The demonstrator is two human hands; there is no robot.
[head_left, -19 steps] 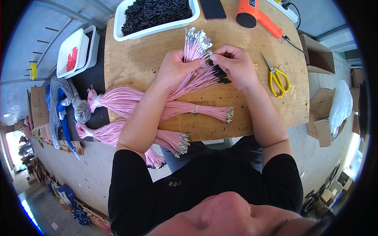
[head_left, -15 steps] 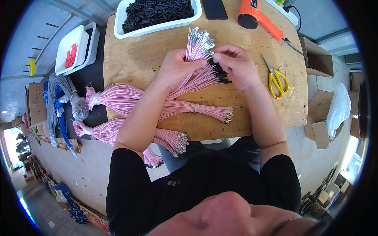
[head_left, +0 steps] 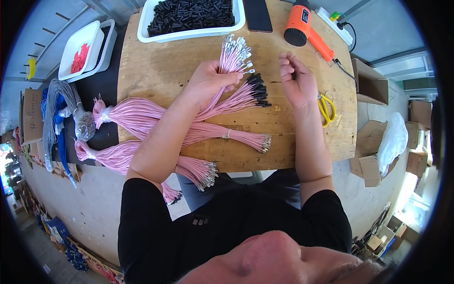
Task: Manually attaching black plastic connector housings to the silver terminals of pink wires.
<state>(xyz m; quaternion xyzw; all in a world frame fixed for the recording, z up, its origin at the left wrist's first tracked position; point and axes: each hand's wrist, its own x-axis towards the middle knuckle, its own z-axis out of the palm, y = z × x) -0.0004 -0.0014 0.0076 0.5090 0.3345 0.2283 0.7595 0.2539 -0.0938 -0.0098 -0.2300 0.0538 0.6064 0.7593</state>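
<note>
My left hand (head_left: 210, 83) is closed around a bunch of pink wires (head_left: 227, 64), whose bare silvery metal terminals (head_left: 236, 46) stick up beyond the thumb. One terminal stands out separately by the thumb tip. Beside this hand, another group of the pink wires (head_left: 231, 98) fans out to the right, tipped with black sleeves (head_left: 257, 90). My right hand (head_left: 298, 80) is raised apart from the wires, palm side partly showing and fingers curled in. A small dark patch shows between its fingers and palm; what it is cannot be made out.
A white tray (head_left: 240, 19) of black sleeves stands at the back, near a phone (head_left: 257, 16) and an orange heat gun (head_left: 302, 26). Yellow-handled scissors (head_left: 326, 110) lie beyond my right wrist. More pink wire bundles (head_left: 137, 113) cross under my left forearm.
My right hand has left the terminals beside my left hand and moved right, its palm turning upward. My left hand keeps its hold on the wires. The whole view has shifted slightly.
</note>
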